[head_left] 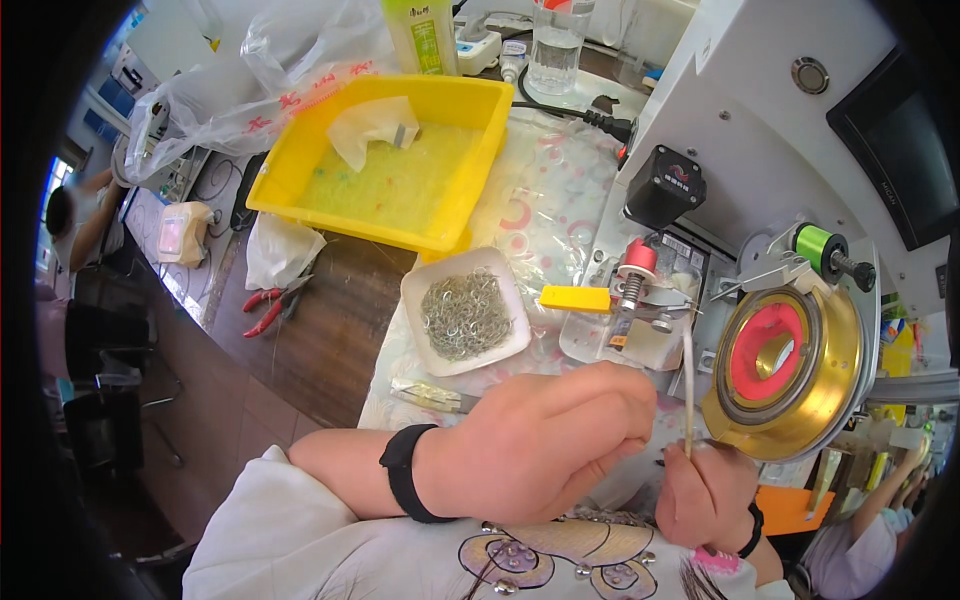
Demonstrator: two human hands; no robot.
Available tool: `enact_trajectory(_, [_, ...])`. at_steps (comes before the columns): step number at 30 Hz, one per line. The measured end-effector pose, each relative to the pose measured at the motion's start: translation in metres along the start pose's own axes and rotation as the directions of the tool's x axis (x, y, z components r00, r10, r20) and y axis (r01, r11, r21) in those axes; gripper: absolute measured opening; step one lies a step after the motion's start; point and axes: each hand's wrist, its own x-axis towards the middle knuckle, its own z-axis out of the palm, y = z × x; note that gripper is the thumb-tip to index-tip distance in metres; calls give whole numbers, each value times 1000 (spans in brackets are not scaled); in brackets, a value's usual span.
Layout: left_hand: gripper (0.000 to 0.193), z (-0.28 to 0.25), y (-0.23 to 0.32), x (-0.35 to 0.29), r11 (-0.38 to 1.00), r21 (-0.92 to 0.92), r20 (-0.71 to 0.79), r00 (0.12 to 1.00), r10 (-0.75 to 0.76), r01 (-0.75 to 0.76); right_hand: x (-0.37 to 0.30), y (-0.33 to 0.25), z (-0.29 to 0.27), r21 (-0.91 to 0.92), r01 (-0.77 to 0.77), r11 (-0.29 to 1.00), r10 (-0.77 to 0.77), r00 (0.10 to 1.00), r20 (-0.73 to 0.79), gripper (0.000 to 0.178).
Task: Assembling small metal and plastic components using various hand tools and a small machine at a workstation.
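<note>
A glossy gold-coloured round metal drum with a matt red plastic centre is seen beside a smooth white metal machine housing. A heap of fine shiny metal hooks is carried in a smooth white plastic tray. A glossy yellow plastic tub is set on a dark wooden worktop, partly covered by clear glossy plastic film.

Thin pale strand pinched upright in front of the winding machine

It rises straight from the right hand's fingertips, just right of the curled left hand, its top end beside the gold spool disc.
</note>
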Motion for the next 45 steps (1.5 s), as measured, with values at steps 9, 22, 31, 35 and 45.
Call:
enact_trajectory(9, [20,0,-1,0,996,-94,11,1000,-10,11,0,-15,-23,223,82,971,-61,993,-99,30])
enact_trajectory(22, [18,1,-3,0,995,-92,11,999,-39,39,-10,-13,-17,181,186,966,-117,934,-338,22])
enact_trajectory(31, [18,0,-4,-1,996,-89,-2,999,-32,32,-8,-10,-16,171,158,972,-95,938,-332,22])
enact_trajectory(35, [19,1,-4,-2,995,-89,-9,999,-43,42,-1,-7,-30,230,246,942,-194,955,-226,18])
enact_trajectory(45, [18,0,-2,-1,997,-75,-14,999,-34,33,6,-6,7,35,-46,998,47,999,-23,33])
